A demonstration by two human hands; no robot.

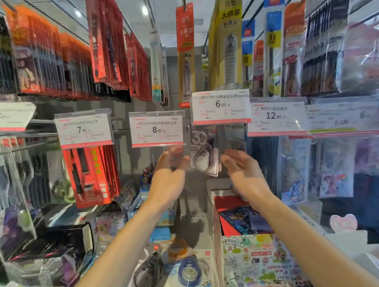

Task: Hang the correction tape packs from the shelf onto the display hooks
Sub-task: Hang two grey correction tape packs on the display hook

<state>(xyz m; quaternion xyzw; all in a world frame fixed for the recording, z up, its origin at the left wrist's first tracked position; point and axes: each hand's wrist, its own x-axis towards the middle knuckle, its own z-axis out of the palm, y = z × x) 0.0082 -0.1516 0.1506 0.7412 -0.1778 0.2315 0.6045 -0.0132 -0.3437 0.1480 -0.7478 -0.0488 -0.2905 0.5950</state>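
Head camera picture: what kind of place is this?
Most likely a stationery shop aisle: white paper price tags on hooks, red hanging pen packs, and a clear plastic correction tape pack on display.

Price tags (157, 129) are clipped across the hooks; red pen packs (91, 174) are hung at left, sticker sheets (256, 265) below.

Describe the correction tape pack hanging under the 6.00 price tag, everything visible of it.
The correction tape pack is a clear plastic blister with a dark backing card printed with a large pale "30". A rounded, dark-and-white dispenser shows through the plastic. It hangs upright just below the 6.00 price tag, its top hidden behind the tag. It lies between the left hand and the right hand; neither clearly grips it, though blur makes contact uncertain.
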